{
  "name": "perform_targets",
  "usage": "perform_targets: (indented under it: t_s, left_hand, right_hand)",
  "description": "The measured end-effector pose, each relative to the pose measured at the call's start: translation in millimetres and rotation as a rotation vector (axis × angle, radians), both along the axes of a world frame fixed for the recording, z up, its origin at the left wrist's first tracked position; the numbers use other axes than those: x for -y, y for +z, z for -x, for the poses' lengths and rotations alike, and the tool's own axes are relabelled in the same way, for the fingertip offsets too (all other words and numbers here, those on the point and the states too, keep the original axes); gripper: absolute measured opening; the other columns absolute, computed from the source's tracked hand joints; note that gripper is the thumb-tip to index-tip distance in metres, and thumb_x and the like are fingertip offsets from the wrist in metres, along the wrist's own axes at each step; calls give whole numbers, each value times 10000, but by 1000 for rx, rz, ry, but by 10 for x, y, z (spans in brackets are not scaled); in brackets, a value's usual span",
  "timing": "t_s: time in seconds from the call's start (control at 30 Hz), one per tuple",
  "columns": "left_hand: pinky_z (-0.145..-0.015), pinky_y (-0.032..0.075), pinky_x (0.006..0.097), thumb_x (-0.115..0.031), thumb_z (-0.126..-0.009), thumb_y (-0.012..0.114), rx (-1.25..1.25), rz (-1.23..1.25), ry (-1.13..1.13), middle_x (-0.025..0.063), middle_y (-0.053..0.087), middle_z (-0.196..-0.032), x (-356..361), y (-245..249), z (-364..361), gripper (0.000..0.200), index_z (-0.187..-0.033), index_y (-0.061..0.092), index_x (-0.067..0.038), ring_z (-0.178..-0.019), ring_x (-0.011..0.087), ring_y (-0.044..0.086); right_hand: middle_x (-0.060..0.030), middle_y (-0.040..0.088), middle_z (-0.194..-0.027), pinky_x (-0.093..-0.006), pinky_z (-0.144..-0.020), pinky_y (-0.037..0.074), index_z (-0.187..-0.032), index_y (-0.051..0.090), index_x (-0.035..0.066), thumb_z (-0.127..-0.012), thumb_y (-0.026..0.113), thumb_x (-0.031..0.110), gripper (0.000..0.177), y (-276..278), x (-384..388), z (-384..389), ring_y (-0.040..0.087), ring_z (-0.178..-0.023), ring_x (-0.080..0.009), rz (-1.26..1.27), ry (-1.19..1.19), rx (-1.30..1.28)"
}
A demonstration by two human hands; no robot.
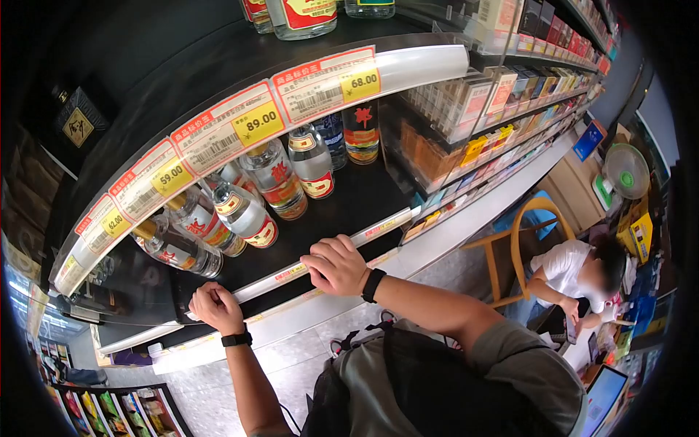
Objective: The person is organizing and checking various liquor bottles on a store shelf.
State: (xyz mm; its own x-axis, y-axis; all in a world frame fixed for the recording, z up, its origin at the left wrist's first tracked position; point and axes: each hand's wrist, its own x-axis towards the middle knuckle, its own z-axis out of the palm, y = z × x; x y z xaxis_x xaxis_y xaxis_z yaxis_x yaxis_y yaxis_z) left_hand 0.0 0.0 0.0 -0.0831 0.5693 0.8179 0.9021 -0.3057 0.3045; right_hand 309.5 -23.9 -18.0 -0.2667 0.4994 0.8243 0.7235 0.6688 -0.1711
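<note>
1. Head view: two bare hands rest at a straight, pale rail (266, 285) edging a smooth black shelf (353, 195) in a shop.
2. The left hand (216, 306), fingers curled into a loose fist, touches the rail near its left end; whether it grips cannot be told.
3. The right hand (336, 266), knuckles bent and fingers side by side, lies over the rail farther right; its grip, too, cannot be told.
4. Just beyond the hands, round-shouldered clear glass bottles (246, 213) with red-and-white paper labels stand on the shelf.
5. A glossy price strip (262, 119) bows above them, printed red and yellow.
6. At right, a person (564, 273) in a white shirt sits on a curved wooden chair (518, 244) over pale tiled floor (295, 357).
</note>
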Motion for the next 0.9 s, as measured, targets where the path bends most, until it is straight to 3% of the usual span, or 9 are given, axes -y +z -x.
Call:
perform_targets:
  t_s: [0.1, 0.2, 0.27, 0.37, 0.53, 0.77, 0.8, 0.9]
  left_hand:
    - [-767, 364, 389, -36, -879, 619, -11, -13, -8, 20, 463, -694, 70, 6, -29, 74, -830, 602, -88, -650, 231, 458]
    - [-761, 360, 389, -34, -874, 617, -12, -17, -11, 24, 461, -694, 26, 1, -33, 77, -822, 596, -85, -649, 233, 455]
    - [-756, 358, 389, -33, -871, 617, -9, -22, -9, 27, 461, -694, 49, -1, -20, 79, -816, 593, -85, -649, 234, 453]
    - [-758, 361, 387, -32, -870, 617, -10, -28, -7, 29, 468, -696, 51, -8, -26, 79, -816, 595, -85, -649, 234, 453]
    - [-761, 367, 389, -27, -862, 618, 2, -38, -3, 26, 470, -693, 29, -19, -42, 75, -824, 603, -89, -648, 233, 455]
    - [-761, 369, 391, -25, -853, 618, -10, -50, -11, 25, 471, -687, 28, -16, -26, 77, -831, 616, -99, -646, 233, 460]
    - [-761, 369, 391, -25, -853, 618, -7, -53, -8, 25, 471, -687, 31, -23, -25, 77, -831, 616, -99, -646, 233, 460]
    - [-762, 370, 392, -27, -851, 616, -2, -53, -12, 26, 479, -691, 27, -17, -11, 73, -828, 613, -96, -648, 236, 461]
  right_hand:
    - [-96, 642, -1166, -468, -980, 443, -1211, 662, 98, -873, 713, 143, 345, 122, 127, -31, 604, -1106, -310, 66, 21, -13]
    - [-94, 652, -1142, -466, -949, 465, -1138, 671, 85, -879, 707, 79, 262, 349, 178, -106, 613, -1092, -315, 170, 103, -77]
    - [-93, 657, -1126, -464, -931, 476, -1077, 670, 74, -882, 707, 31, 203, 458, 241, -153, 619, -1087, -319, 194, 208, -258]
    - [-94, 659, -1132, -462, -941, 475, -1049, 668, 70, -884, 714, 14, 181, 700, 284, -252, 622, -1096, -324, 182, 183, -289]
    - [-103, 629, -1056, -439, -894, 473, -1020, 680, 76, -877, 723, 32, 156, 874, 55, -378, 590, -984, -338, 152, 87, -357]
    - [-130, 611, -1115, -413, -951, 482, -1063, 692, 64, -873, 754, 36, 201, 1166, -233, -403, 580, -1081, -335, 143, -11, -366]
    - [-160, 580, -1167, -430, -995, 466, -1148, 665, 62, -866, 772, 63, 301, 1171, -292, -416, 559, -1131, -355, 146, -25, -340]
    - [-173, 568, -1152, -459, -966, 461, -1232, 601, 42, -862, 776, 86, 412, 1258, -441, -447, 561, -1091, -379, 29, -86, -354]
